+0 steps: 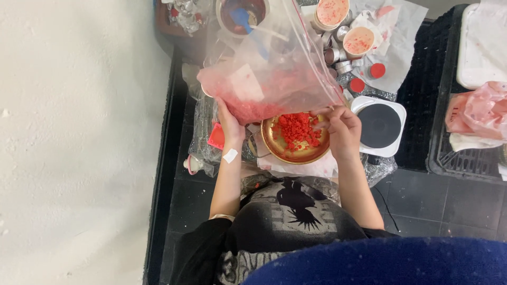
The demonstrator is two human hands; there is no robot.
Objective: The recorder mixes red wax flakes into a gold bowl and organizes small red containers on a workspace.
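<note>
I see a clear zip bag (269,79) of red crumbs tilted over the middle, a white label (246,83) on its side. A pink plastic bag (478,113) lies at far right, and small red-lidded jars (367,77) stand behind.

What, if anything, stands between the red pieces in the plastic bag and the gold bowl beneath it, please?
Nothing visible does. The plastic bag, held by the left hand and right hand, hangs tilted directly over the gold bowl, which already holds red pieces. The bag's mouth cannot be made out.
</note>
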